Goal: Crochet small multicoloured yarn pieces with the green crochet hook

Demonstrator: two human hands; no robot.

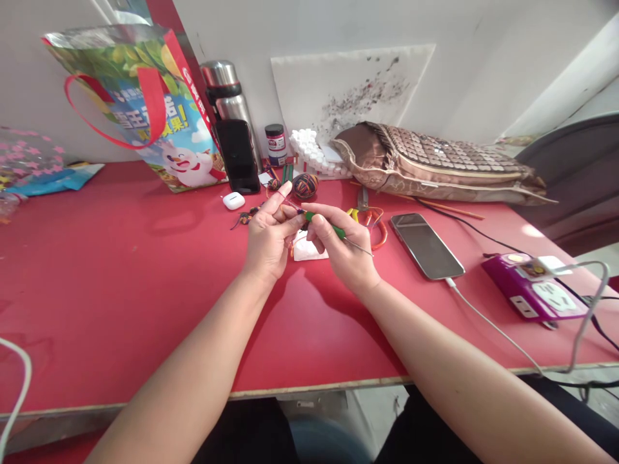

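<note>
My right hand (347, 248) is closed round a crochet hook with a green handle (336, 227), its thin metal end sticking out toward the lower right. My left hand (271, 235) pinches a small piece of dark multicoloured crochet work (300, 212) at the hook's tip, mostly hidden by the fingers. Its index finger is raised, with a thin strand of yarn running from it. Just behind the hands lies a ball of dark multicoloured yarn (305, 186). A white pad or folded tissue (309, 248) rests on the red table (193, 309) beneath them.
Behind stand a colourful bag (178, 138), a steel flask (232, 96), an upright black phone (237, 156) and a small jar (275, 145). Orange-handled scissors (381, 233), a charging phone (427, 246), a purple power strip (529, 287) and a brown bag (445, 161) are rightward. A white earbud case (233, 201) lies left.
</note>
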